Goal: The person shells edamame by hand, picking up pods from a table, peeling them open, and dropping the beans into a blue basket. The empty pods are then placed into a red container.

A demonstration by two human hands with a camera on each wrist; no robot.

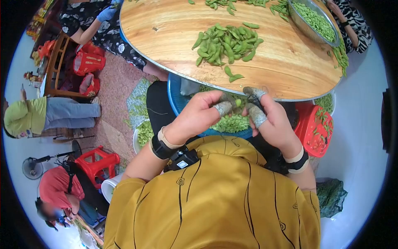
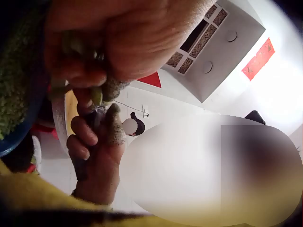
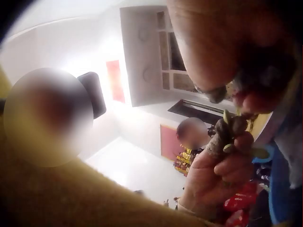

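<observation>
My left hand point(image 1: 201, 111) pinches a green soybean pod point(image 1: 238, 103) between taped thumb and forefinger, over the table's near edge. In the right wrist view, more pods point(image 3: 251, 150) stick out from the left hand's curled fingers. My right hand point(image 1: 271, 118) is just beside it, its taped thumb and forefinger parted near the pod; the left wrist view shows their tips right at the pod's end. Below both hands, shelled green beans point(image 1: 230, 123) fill part of a blue basin point(image 1: 176, 93) on the lap. A pile of unshelled pods point(image 1: 228, 43) lies on the wooden table point(image 1: 166, 37).
Two loose pods point(image 1: 233, 74) lie near the table edge. A metal bowl point(image 1: 304, 29) of beans stands at far right. A red stool point(image 1: 317, 128) with scraps is at my right, a white bucket point(image 1: 108, 189) at my left. Other people sit around the table and stand behind.
</observation>
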